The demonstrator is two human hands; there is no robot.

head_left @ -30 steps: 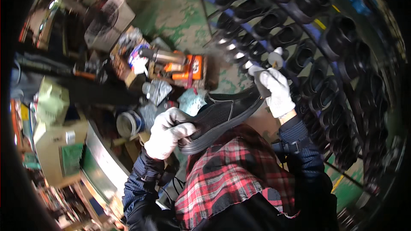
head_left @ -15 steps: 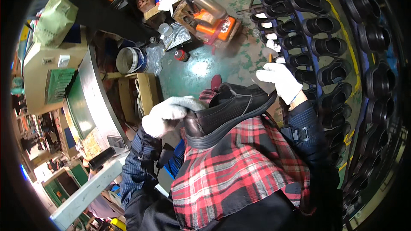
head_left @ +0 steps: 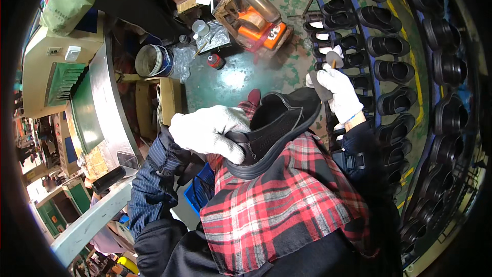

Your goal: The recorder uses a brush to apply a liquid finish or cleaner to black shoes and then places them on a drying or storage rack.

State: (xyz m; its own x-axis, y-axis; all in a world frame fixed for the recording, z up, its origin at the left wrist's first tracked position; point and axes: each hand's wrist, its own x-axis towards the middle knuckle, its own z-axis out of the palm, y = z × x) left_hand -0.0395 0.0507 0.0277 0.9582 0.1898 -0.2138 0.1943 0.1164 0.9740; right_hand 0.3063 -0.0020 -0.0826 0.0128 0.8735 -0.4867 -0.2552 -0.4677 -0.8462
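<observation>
A black slip-on shoe rests over my lap on a red-and-black checked cloth, its toe toward the far right. My left hand, in a white knit glove, is closed on the shoe's heel end. My right hand, gloved too, is closed near the toe on a hand tool. A flat dark-grey piece of this tool lies beside the toe. A round grey disc with a wooden-coloured stem shows above the fist; whether both belong to one tool is hidden by the fingers.
Racks of black shoes stand along the right. An orange machine with a clear cylinder is ahead on the green floor, near a red-capped bottle. A bucket, a cardboard box and a metal-edged workbench are at left.
The shoe has tilted so its opening and inside show more. My left hand has shifted over the heel, its thumb now on the near side. My right hand stays by the toe, slightly turned.
</observation>
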